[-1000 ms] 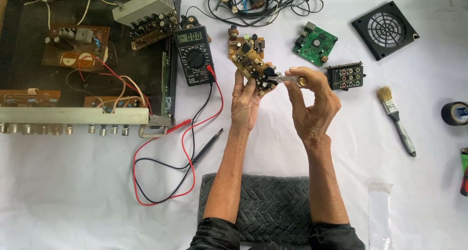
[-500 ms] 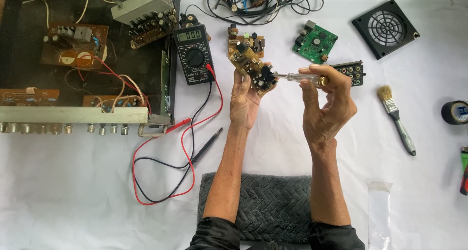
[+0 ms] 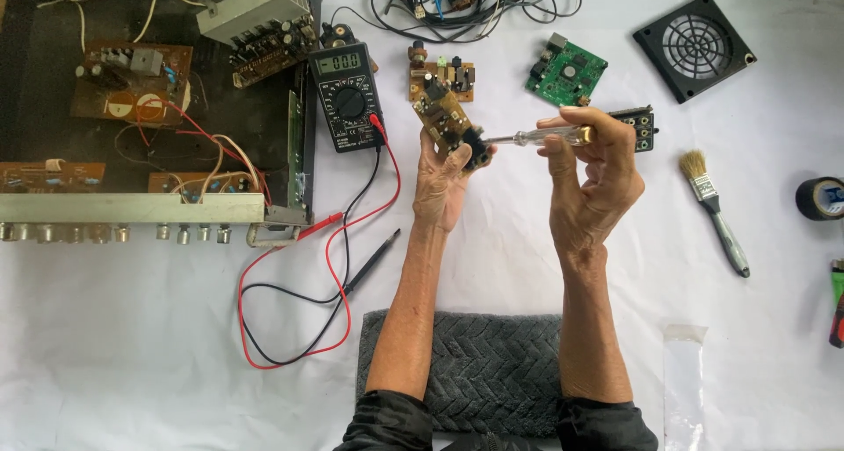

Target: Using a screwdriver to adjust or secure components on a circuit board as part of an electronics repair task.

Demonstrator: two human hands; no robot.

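White cloth covers the bench, above whose middle the left hand [image 3: 444, 183] pinches a light, fragile brown circuit board [image 3: 444, 117] by its lower end while the right hand [image 3: 598, 174] grips a clear-handled screwdriver [image 3: 541, 137], tip at the board.

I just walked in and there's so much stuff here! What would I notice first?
Right in the middle, the left hand holds up a small brown circuit board while the right hand points a screwdriver at it. Just left of them lies a black meter with red and black wires looping across the white cloth. On the far left sits a big opened-up metal box full of electronic parts.
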